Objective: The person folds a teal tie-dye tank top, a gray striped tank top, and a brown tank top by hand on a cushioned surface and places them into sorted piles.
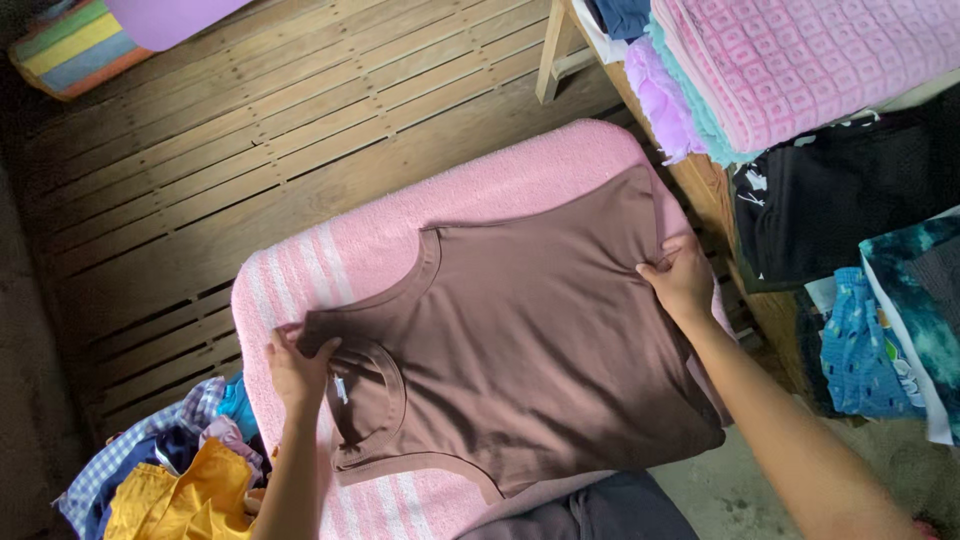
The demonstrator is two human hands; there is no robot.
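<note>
A brown sleeveless top point(520, 340) lies spread flat on a pink towel-covered board point(360, 250). My left hand point(295, 368) pinches the top's shoulder strap by the neckline, at the board's left side. At the right, my right hand point(682, 278) grips the top's hem edge. Both arms reach in from the bottom of the view. The neckline faces left and the hem faces right.
A heap of loose clothes, yellow, checked and blue point(175, 465), lies at the lower left. Folded pink and lilac textiles point(790, 70) and dark garments point(840, 200) are stacked on a wooden table at the right. A slatted wooden floor point(250, 120) runs behind the board.
</note>
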